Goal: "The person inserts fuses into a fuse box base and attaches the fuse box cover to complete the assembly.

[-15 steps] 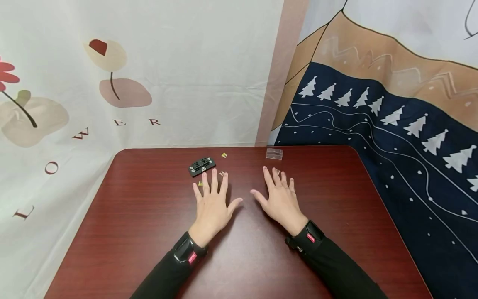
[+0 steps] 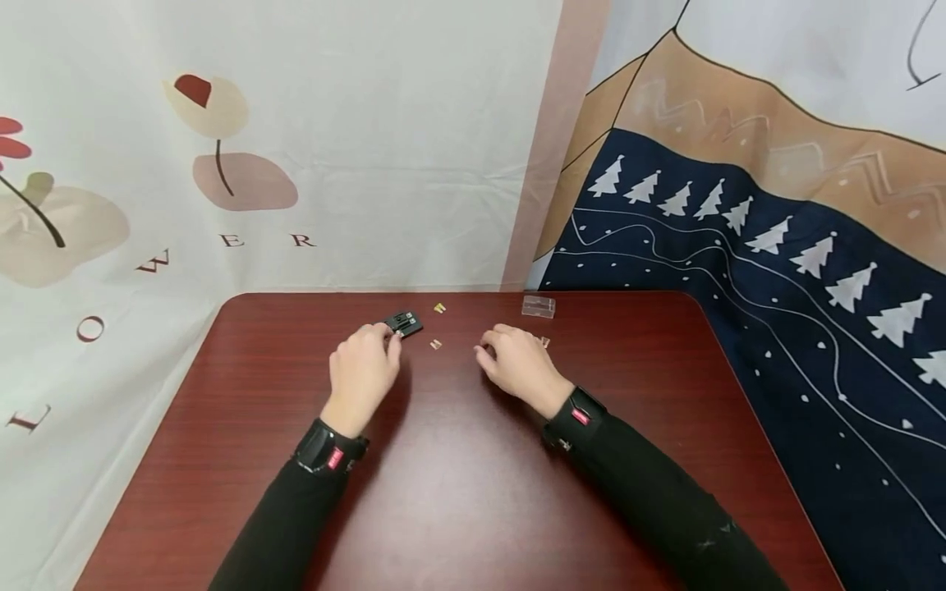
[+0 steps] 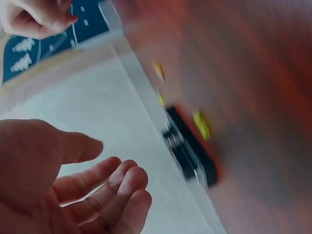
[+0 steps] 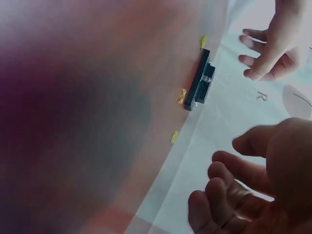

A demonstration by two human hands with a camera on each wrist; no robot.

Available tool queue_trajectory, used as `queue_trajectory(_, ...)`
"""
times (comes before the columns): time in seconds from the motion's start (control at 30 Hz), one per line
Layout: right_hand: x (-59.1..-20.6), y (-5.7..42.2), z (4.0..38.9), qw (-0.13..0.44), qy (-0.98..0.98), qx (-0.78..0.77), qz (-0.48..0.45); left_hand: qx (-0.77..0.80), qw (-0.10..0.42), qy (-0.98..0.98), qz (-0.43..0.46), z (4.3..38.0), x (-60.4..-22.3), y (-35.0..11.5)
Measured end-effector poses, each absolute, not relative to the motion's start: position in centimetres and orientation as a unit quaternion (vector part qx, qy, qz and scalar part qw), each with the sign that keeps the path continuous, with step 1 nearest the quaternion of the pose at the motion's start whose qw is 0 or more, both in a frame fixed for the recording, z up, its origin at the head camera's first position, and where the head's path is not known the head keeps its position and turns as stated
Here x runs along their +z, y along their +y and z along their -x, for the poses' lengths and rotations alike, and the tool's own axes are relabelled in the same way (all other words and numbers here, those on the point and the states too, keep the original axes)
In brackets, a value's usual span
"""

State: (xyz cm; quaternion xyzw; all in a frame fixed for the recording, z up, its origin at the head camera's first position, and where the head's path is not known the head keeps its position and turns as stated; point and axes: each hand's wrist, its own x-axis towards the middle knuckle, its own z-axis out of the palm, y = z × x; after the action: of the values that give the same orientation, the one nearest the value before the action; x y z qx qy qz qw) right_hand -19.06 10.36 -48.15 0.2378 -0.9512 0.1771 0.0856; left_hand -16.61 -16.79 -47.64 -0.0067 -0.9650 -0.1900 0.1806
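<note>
My left hand (image 2: 362,369) is raised near a small black rectangular block with metal fittings (image 2: 406,322), covering its left end in the head view. Loosely bent, the left fingers (image 3: 129,183) have nothing between them and stand apart from the black block (image 3: 192,148) in the left wrist view. My right hand (image 2: 521,365) hovers right of centre, its relaxed fingers (image 4: 218,192) also holding nothing. Between the hands lie a small yellow two-pronged piece (image 2: 439,308) and a paler small piece (image 2: 436,345). Another small piece (image 2: 545,341) peeks out beside the right hand.
A small clear plastic box (image 2: 538,306) sits near the back edge of the reddish-brown table (image 2: 473,492), beyond the right hand. Behind the table hang a pale printed cloth (image 2: 399,123) and a dark blue one with white trees (image 2: 665,246).
Both hands were spread flat with fingers straight; now they are lifted with fingers bent. The left hand has moved left and covers part of the black block; the right has shifted slightly left.
</note>
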Motion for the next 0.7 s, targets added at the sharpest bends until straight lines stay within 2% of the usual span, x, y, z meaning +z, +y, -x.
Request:
queue_trajectory(0.4, -47.2, 4.3, 25.6, -0.045, -0.944, 0.139, -0.296, -0.182, 0.007, -0.983, -0.011, 20.3, -47.1, -22.0)
queue_trajectory(0.53, -47.6, 2.4, 27.4, -0.074, -0.945, 0.123, -0.295, -0.185, -0.032, -0.982, -0.005, 20.9, -47.7, -22.7)
queue_trajectory(0.7, -48.4, -0.2, 28.1, -0.081, -0.950, 0.092, -0.286, -0.197, -0.049, -0.979, 0.010, 20.6, -48.7, -23.1)
